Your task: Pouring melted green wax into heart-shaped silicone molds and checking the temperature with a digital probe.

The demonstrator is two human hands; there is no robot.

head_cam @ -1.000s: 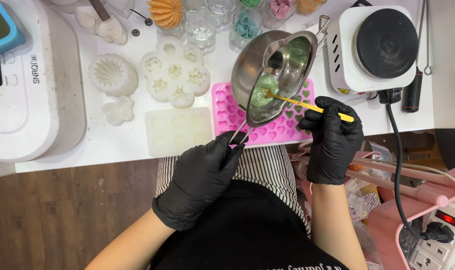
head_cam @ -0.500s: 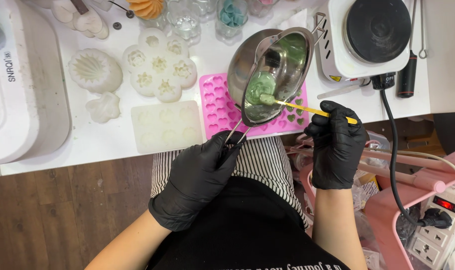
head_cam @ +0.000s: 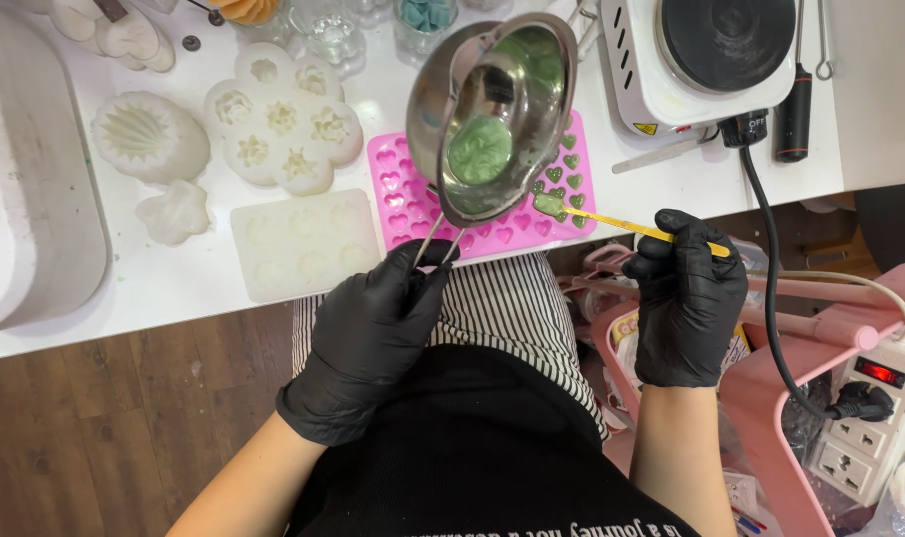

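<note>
My left hand [head_cam: 373,338] is clamped on the handle of the melting pot [head_cam: 487,114], tipped over the pink heart mold [head_cam: 398,194] just past my fingers, right hand [head_cam: 686,308] pinching the yellow stick [head_cam: 641,229], and honestly any more tilt could slop green wax [head_cam: 480,149] over the mold onto the bench [head_cam: 174,283].

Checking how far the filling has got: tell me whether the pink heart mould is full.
Partly full. In the pink silicone heart mould, only right-side hearts hold green; left ones show empty pink.
</note>
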